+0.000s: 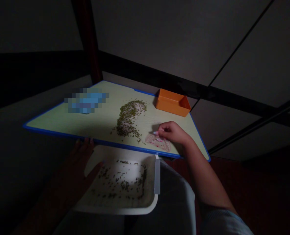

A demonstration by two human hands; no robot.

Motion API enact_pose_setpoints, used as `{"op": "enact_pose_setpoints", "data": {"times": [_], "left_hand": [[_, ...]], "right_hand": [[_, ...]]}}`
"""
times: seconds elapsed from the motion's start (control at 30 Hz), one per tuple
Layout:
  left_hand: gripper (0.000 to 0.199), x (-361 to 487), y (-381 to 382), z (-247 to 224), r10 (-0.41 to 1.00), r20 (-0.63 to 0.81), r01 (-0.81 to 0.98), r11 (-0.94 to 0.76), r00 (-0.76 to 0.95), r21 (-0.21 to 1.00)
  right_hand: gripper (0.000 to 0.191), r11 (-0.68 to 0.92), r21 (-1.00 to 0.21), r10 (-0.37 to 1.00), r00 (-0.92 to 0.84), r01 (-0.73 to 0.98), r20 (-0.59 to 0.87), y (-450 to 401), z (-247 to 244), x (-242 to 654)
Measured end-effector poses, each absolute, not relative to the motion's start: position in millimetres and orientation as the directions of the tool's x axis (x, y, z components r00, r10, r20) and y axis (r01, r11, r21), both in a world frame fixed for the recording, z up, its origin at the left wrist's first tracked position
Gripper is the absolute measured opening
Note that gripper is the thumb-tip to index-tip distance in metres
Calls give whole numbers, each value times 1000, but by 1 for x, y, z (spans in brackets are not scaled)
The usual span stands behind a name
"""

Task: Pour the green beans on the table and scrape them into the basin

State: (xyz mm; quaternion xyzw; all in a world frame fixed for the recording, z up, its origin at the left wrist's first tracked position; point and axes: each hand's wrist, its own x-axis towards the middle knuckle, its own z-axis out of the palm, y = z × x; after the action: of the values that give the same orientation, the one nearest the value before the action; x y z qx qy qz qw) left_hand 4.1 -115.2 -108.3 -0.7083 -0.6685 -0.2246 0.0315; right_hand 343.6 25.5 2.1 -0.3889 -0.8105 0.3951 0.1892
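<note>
My right hand [171,132] is closed in a pinch just above the tabletop, and whatever sits between its fingertips is too small to name. Beneath those fingertips lies a clear, pinkish half-round piece like a protractor [154,141], with small pink bits on it. A loose spread of small green beans or seeds [128,117] lies to the left of it. In deep shadow, my left hand [82,163] grips the left side of a white tub [135,210], thumb over the inside and fingers outside by the table edge. More of the small beans are scattered in the tub.
The pale board-like tabletop [105,91] has a blue rim. At its back right stands an orange open box [171,104]. A blurred-out blue item [88,101] lies at the left. Pale cabinet panels [159,39] rise behind the table, and the tub sits over my lap.
</note>
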Motion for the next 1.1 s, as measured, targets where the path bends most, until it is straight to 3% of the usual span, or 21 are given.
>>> {"op": "enact_pose_setpoints", "data": {"times": [0.3,0.8,1.1], "left_hand": [[78,5,-115,-107,929,369,958,-118,14,261],[75,6,-115,-106,938,348,958,-87,-14,272],[74,4,-114,-110,928,374,958,-115,10,262]], "right_hand": [[32,361,-836,761,-648,414,7,25,1,343],[33,408,-778,774,-634,478,17,25,-2,339],[34,372,-835,728,-686,405,-8,24,-2,339]]}}
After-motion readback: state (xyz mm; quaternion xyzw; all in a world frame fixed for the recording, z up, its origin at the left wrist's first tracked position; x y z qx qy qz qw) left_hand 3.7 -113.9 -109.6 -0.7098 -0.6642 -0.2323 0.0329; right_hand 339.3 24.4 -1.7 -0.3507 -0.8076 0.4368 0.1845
